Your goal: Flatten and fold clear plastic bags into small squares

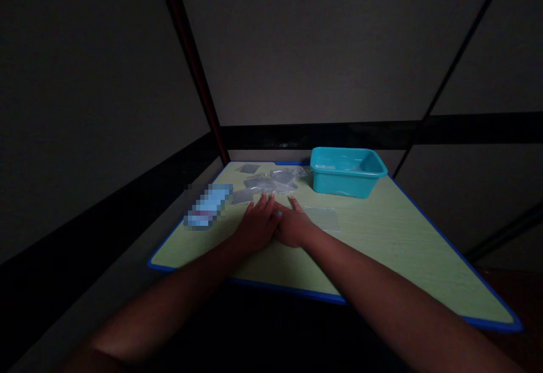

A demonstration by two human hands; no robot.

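My left hand [258, 227] lies palm down on the light green table, its fingers stretched forward and partly over the fingers of my right hand [293, 226]. The right hand is also flat, with one finger pointing toward the back of the table. Just beyond my fingertips is a loose pile of clear plastic bags [271, 181]. One flat clear bag [324, 219] lies right of my right hand, close to it. Another grey-looking bag [249, 168] rests near the back left corner. Whatever is under my palms is hidden.
A turquoise plastic basin [348, 183] stands at the back right of the table. A blurred, pixelated light blue item [210, 206] lies at the left edge. Blue edging [292, 290] runs round the table [407, 248], and dark-trimmed walls stand behind and left.
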